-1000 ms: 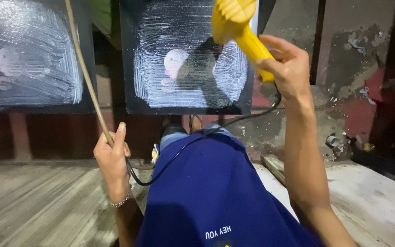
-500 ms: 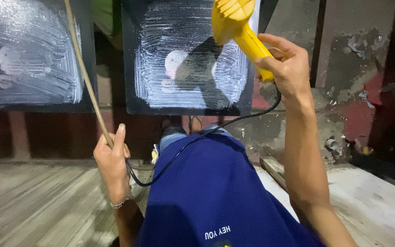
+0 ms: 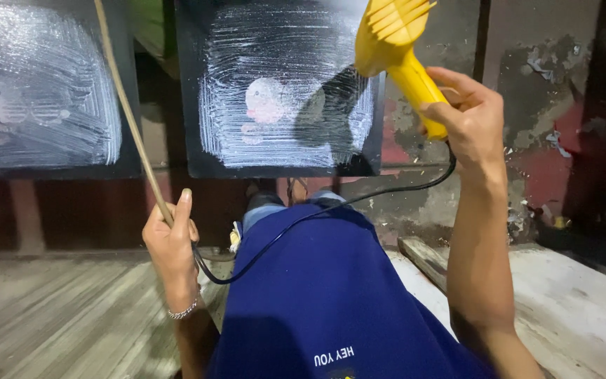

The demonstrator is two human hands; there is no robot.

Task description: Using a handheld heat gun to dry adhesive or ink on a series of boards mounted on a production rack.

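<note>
Plainly, from the head view we have the right hand (image 3: 468,116) raised, its fingers clamped round the grip of the yellow heat blower (image 3: 398,49), whose slotted rear faces us and whose nozzle points away at the middle black panel (image 3: 282,91); that panel leans upright against the wall ahead and carries broad white brush strokes with a pale figure near its centre. The left hand (image 3: 171,242) sits lower, beside the blue shirt (image 3: 331,295), fingers closed on a thin tan stick (image 3: 124,105) that slants up toward the top edge of the frame, thumb raised along it. A black cord (image 3: 303,221) runs from the blower across the shirt toward the left hand. To do this well, we judge the blower should stay off the panel, never touching the white coat, and sweep evenly rather than dwell on one patch. We would keep the cord clear of the coated face. A second coated panel (image 3: 43,91) stands to the left, well apart from the blower, above the plank floor (image 3: 57,323).
</note>
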